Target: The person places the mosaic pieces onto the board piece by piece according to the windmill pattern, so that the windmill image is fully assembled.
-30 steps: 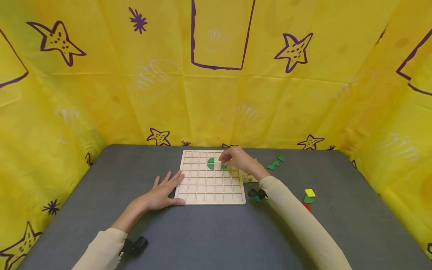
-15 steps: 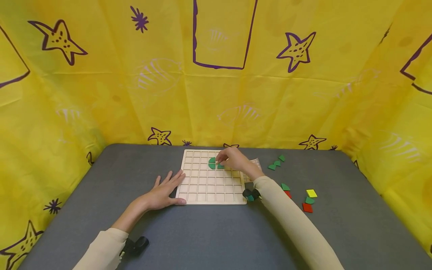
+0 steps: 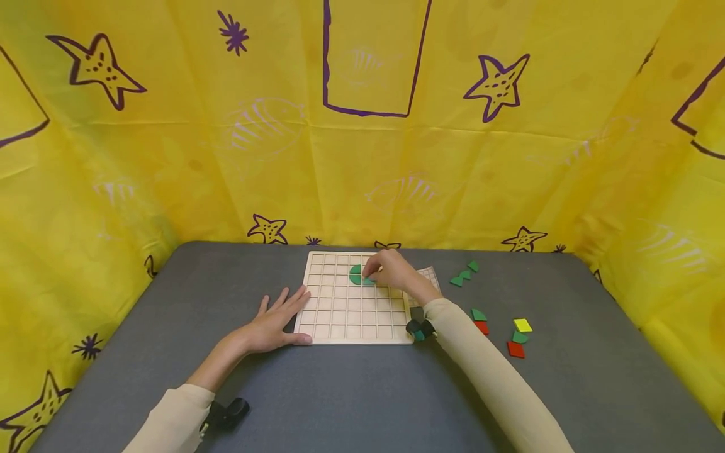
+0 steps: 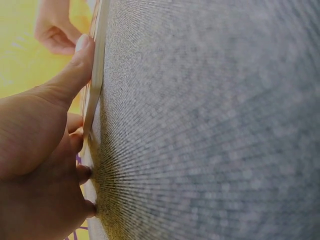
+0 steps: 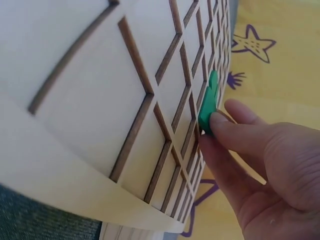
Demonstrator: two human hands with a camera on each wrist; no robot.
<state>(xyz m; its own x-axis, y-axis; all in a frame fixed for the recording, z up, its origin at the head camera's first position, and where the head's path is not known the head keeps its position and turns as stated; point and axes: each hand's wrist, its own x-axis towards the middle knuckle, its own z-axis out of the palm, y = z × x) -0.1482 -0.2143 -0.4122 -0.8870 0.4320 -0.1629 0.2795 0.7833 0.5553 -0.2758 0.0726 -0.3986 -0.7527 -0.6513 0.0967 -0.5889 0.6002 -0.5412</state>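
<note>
A pale wooden grid board (image 3: 338,317) lies on the grey table. My left hand (image 3: 272,324), fingers spread, rests at its left edge, the thumb on the near corner; in the left wrist view the thumb (image 4: 77,67) lies along the board's edge. Over the board's upper part, my right hand (image 3: 394,269) pinches a green quarter-circle tile (image 5: 207,112) between thumb and fingers, low at a grid cell. Two more green quarter-circle tiles (image 3: 355,274) sit in cells just left of it, forming a half circle. My fingers partly hide the held tile in the head view.
A small gridded card (image 3: 428,277) lies partly under my right forearm. Several green tiles (image 3: 465,275) lie right of it. Nearer are a green tile (image 3: 478,314), red tiles (image 3: 516,350) and a yellow tile (image 3: 522,325). A yellow patterned curtain (image 3: 362,151) surrounds the table.
My right hand has moved a little left and lowered the green tile against the two placed ones. The left hand has stayed at the board's edge.
</note>
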